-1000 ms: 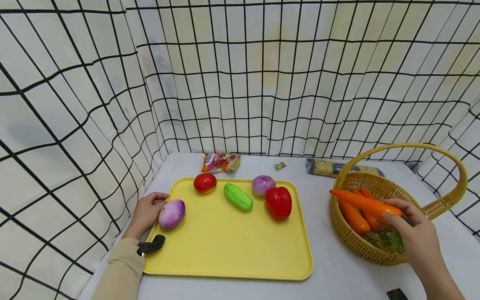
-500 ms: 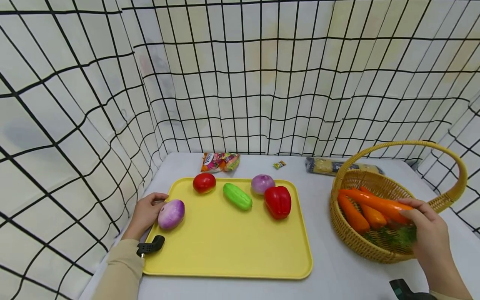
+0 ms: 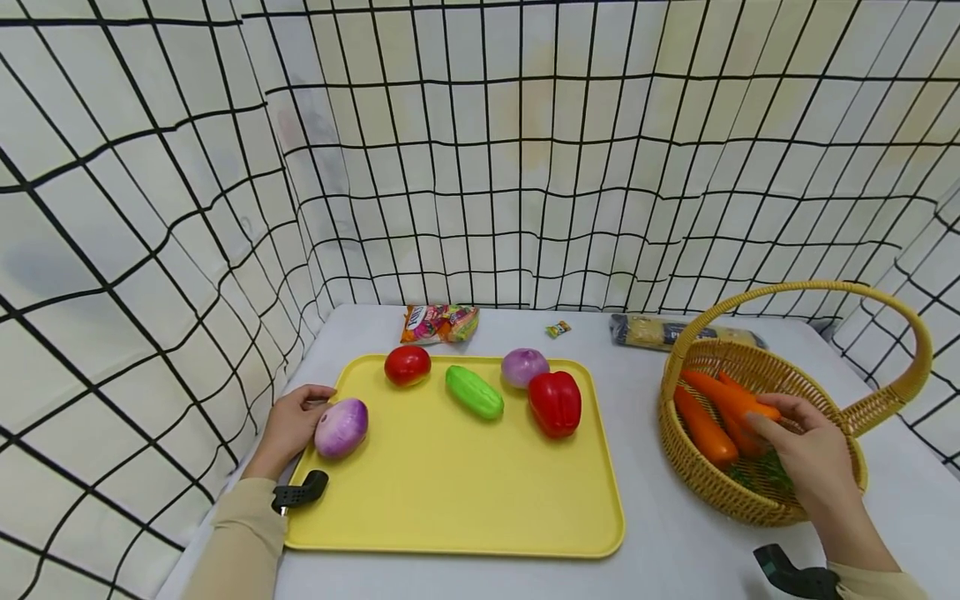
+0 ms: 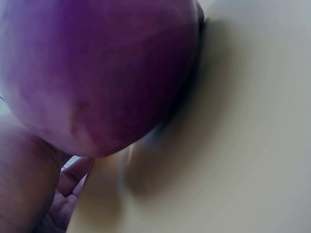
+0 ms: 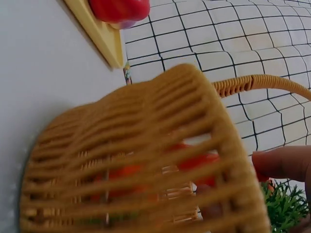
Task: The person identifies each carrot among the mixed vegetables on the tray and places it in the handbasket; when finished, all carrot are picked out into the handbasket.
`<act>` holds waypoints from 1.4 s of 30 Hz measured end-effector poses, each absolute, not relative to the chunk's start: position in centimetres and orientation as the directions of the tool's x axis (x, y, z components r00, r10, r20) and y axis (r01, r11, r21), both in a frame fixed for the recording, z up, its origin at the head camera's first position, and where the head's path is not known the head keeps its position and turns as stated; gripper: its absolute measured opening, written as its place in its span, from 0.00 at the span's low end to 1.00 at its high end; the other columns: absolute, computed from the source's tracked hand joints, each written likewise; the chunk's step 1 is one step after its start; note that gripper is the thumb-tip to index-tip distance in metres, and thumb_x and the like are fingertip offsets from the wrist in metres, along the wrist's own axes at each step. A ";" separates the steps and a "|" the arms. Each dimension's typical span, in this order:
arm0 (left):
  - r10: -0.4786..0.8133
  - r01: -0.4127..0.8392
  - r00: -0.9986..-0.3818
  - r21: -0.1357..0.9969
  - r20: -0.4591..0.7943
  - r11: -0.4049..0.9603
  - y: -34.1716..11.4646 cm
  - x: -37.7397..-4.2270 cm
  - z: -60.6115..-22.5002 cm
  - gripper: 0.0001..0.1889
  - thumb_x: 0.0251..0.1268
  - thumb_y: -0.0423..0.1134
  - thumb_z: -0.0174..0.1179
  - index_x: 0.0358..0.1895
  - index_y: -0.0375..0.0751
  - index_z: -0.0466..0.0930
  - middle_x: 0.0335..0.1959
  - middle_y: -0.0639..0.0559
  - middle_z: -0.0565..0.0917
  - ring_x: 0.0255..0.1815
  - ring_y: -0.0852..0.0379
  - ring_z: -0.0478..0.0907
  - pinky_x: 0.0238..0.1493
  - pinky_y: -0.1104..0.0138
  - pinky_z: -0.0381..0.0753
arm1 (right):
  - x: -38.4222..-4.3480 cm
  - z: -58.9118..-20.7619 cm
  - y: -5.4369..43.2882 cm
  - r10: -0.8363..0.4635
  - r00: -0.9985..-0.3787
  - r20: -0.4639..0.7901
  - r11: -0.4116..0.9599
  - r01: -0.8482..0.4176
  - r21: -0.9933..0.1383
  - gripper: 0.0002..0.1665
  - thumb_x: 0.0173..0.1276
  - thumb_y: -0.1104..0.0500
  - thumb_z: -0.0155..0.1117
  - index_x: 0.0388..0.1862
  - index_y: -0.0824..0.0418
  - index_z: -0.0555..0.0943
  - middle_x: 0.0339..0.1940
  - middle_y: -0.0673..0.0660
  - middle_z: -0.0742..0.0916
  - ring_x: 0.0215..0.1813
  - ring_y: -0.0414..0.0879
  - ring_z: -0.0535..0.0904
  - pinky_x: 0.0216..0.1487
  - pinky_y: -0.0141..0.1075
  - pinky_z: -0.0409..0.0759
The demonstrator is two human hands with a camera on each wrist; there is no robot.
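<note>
My right hand (image 3: 806,446) pinches the thick end of an orange carrot (image 3: 716,390) over the wicker basket (image 3: 690,467). More carrots (image 3: 705,429) and their green leafy tops lie inside. In the right wrist view the basket wall hides much of this, with fingers (image 5: 284,162) and green leaves (image 5: 286,206) at the right edge. My left hand (image 3: 292,425) grips the left rim of the yellow tray (image 3: 465,500), beside a purple onion (image 3: 341,428). That onion (image 4: 92,68) fills much of the left wrist view, with the thumb (image 4: 22,179) close below it.
On the tray are a tomato (image 3: 407,366), a green cucumber (image 3: 474,392), another purple onion (image 3: 522,367) and a red bell pepper (image 3: 555,404). Behind it lie a candy bag (image 3: 440,323), a small wrapped candy (image 3: 558,329) and a pasta pack (image 3: 645,332). Black netting (image 3: 525,167) surrounds the table.
My right hand first moved right and down with the carrot, then back left, and the carrot now sits lower among the others in the basket. My left hand stays at the tray.
</note>
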State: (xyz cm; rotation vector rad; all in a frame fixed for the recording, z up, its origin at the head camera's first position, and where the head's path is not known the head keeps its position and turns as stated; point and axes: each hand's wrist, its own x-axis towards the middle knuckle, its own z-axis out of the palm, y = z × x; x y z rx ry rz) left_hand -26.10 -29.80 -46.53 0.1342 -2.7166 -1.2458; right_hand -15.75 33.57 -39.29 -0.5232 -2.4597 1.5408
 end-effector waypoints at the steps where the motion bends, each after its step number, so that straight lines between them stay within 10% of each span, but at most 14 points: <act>1: -0.144 -0.017 -0.985 0.759 0.101 0.650 -29.8 -26.1 -46.5 0.14 0.69 0.37 0.59 0.53 0.34 0.80 0.45 0.38 0.85 0.37 0.61 0.77 0.36 0.74 0.74 | -16.0 -39.3 33.3 0.391 -0.920 -0.030 0.415 0.205 -0.886 0.27 0.67 0.44 0.65 0.60 0.56 0.75 0.51 0.47 0.74 0.48 0.41 0.69 0.36 0.24 0.77; 21: -0.126 -0.018 -0.989 0.766 0.083 0.643 -29.7 -26.1 -45.9 0.15 0.70 0.39 0.58 0.54 0.34 0.80 0.48 0.37 0.84 0.40 0.59 0.79 0.39 0.73 0.75 | -18.3 -39.7 32.2 0.369 -0.929 -0.035 0.499 0.230 -0.836 0.31 0.73 0.54 0.57 0.68 0.69 0.65 0.66 0.71 0.69 0.59 0.59 0.67 0.35 0.27 0.72; 30: -0.141 -0.033 -0.987 0.768 0.076 0.639 -30.0 -25.8 -46.5 0.15 0.69 0.38 0.58 0.54 0.34 0.80 0.46 0.38 0.85 0.39 0.61 0.79 0.38 0.75 0.74 | -18.7 -39.9 32.6 0.287 -0.954 -0.085 0.564 0.240 -0.790 0.37 0.69 0.57 0.62 0.71 0.69 0.62 0.69 0.74 0.65 0.64 0.67 0.63 0.55 0.53 0.67; 42: -0.137 -0.020 -0.987 0.773 0.087 0.635 -29.7 -25.8 -46.4 0.14 0.69 0.36 0.57 0.53 0.34 0.80 0.45 0.39 0.84 0.38 0.59 0.77 0.37 0.72 0.75 | -17.8 -40.1 32.4 0.387 -0.918 -0.090 0.503 0.291 -0.814 0.35 0.70 0.50 0.61 0.70 0.66 0.66 0.70 0.70 0.68 0.64 0.62 0.64 0.42 0.35 0.69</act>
